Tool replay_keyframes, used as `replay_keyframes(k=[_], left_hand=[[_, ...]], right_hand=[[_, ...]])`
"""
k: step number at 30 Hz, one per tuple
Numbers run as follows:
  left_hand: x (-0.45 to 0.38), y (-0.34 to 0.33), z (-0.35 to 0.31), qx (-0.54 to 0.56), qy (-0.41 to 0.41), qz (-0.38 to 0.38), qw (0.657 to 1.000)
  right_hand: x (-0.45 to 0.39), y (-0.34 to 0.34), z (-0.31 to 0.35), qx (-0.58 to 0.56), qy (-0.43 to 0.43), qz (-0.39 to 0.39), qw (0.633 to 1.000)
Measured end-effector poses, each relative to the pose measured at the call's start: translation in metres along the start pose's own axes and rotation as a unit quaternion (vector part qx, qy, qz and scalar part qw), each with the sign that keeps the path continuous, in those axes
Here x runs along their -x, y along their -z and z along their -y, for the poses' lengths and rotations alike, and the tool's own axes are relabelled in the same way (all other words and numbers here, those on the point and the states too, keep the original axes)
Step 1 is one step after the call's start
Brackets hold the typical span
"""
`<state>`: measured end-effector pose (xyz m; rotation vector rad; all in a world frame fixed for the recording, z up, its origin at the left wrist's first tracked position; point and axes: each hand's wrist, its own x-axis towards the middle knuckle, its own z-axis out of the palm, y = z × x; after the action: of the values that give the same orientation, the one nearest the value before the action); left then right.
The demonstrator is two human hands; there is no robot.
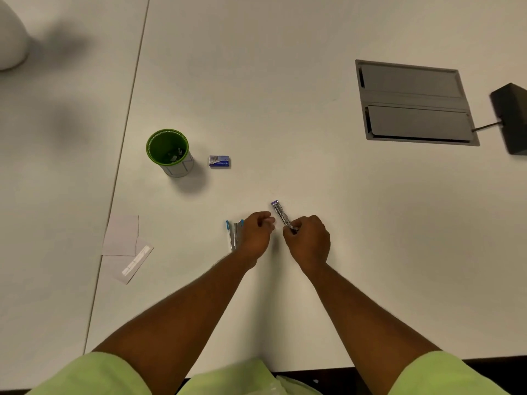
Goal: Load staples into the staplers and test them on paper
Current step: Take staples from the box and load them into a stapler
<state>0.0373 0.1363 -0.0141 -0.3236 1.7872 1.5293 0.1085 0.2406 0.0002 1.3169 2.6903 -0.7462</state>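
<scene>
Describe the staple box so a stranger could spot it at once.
Start at the green cup, the tallest thing on the white table, left of centre. Just to its right, apart from it, lies the staple box: a small flat blue and white carton. It is the only box on the table, lying well beyond both hands and the staplers.

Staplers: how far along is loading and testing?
Looks done: one paper sheet at the left carries a pale strip, possibly earlier test staples, too small to confirm. In hand: the right hand grips the purple stapler, opened out; the left hand pinches something tiny beside it, probably staples. Left: the blue stapler lies open on the table; the staple box sits by the green cup.
</scene>
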Motion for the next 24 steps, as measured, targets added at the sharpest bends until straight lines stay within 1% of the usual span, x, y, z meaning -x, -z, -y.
replay_keyframes(k=[3, 6, 9, 12, 15, 17, 20, 24], left_hand=[[0.004, -0.003, -0.006, 0.119, 0.056, 0.037, 0.991], [0.012, -0.002, -0.009, 0.175, 0.083, 0.081, 0.978], [0.019, 0.001, -0.009, 0.177, 0.084, 0.097, 0.976], [0.021, 0.006, -0.011, 0.175, 0.076, 0.096, 0.977], [0.022, 0.013, -0.013, 0.171, 0.067, 0.095, 0.978], [0.023, 0.018, -0.013, 0.164, 0.062, 0.091, 0.980], [0.024, 0.023, -0.013, 0.166, 0.059, 0.091, 0.980], [0.026, 0.027, -0.015, 0.181, 0.058, 0.091, 0.978]], right_hand=[[0.009, 0.006, 0.000, -0.019, 0.025, -0.001, 1.000], [0.020, 0.012, 0.000, -0.026, 0.048, 0.002, 0.999], [0.029, 0.017, -0.003, -0.041, 0.077, 0.011, 0.996], [0.034, 0.021, -0.002, -0.092, 0.102, 0.019, 0.990], [0.038, 0.027, 0.004, -0.168, 0.094, -0.013, 0.981], [0.038, 0.030, 0.007, -0.197, 0.086, -0.039, 0.976], [0.038, 0.033, 0.015, -0.196, 0.113, -0.055, 0.972], [0.040, 0.033, 0.030, -0.190, 0.142, -0.039, 0.971]])
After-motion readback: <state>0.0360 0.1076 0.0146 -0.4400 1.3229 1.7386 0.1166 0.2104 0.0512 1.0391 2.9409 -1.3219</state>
